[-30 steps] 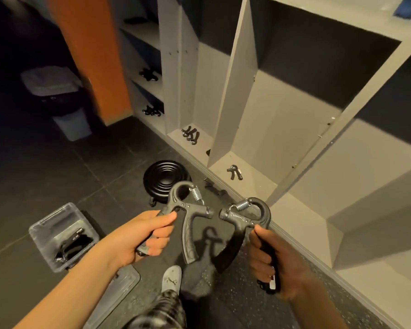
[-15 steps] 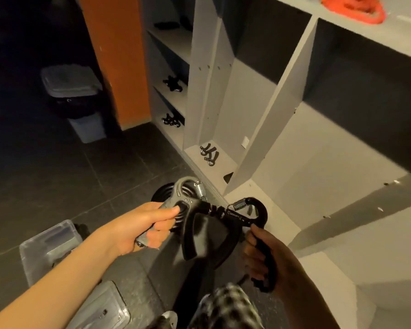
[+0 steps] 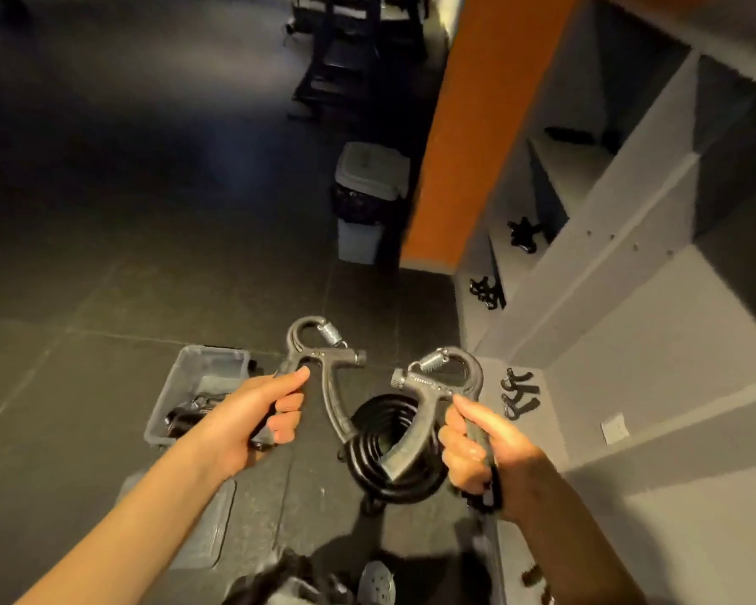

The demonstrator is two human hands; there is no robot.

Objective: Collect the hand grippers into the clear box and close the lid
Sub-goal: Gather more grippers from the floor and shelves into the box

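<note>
Gripping 1 handle of a dark grey plastic hand gripper with a steel spring (image 3: 319, 358), the left hand (image 3: 254, 412) was curled round it, thumb laid along the top, and the free handle hung down to the right. The right hand (image 3: 485, 456) was clamped the same way on 1 handle of another grey hand gripper of the same shape (image 3: 437, 382), whose free handle pointed down and left. Both were held up in the air, spring loops uppermost, near each other but apart. Below the left hand a clear plastic box (image 3: 210, 355) stood open on the dark tiled floor (image 3: 105, 264), with dark hand grippers (image 3: 188, 412) inside; how many could not be told. Its clear lid (image 3: 212, 534) lay flat on the floor nearer the person, partly under the left forearm. Between the hands, lower down, stood a black round ribbed stool (image 3: 367, 460). To the right ran a grey shelf unit (image 3: 629, 307), with a cluster of black grippers (image 3: 518, 399) on its bottom board near the right hand, another cluster (image 3: 485, 292) further back and a higher cluster (image 3: 523, 232) beyond. A grey lidded bin (image 3: 369, 181) stood beside an orange pillar (image 3: 468, 146).
</note>
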